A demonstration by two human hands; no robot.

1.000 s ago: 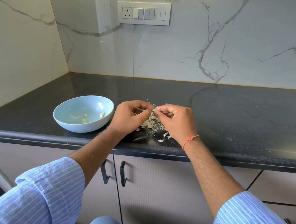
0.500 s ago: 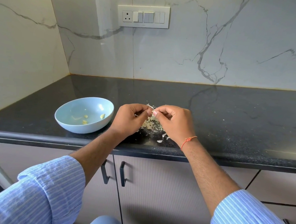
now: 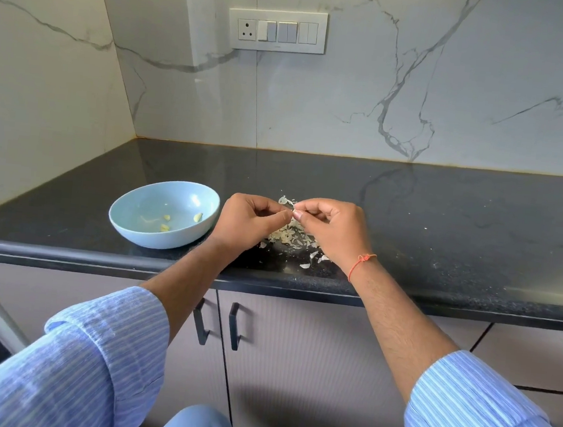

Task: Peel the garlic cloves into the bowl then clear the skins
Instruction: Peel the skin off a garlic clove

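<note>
Hands little shifted since a second ago; left hand [image 3: 248, 222] and right hand [image 3: 328, 228] pinch one garlic clove [image 3: 294, 212] above skins [image 3: 291, 238]; peeled cloves in blue bowl [image 3: 124, 222].

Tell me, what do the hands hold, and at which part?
Both hands, left and right, pinch one small garlic clove between fingertips, one at each end.

Clove [image 3: 294, 212] between hands (mostly covered) too small to tell

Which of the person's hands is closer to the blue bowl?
Left. The left hand is just beside the bowl's right rim; the right hand is farther right, over the garlic skins.
</note>
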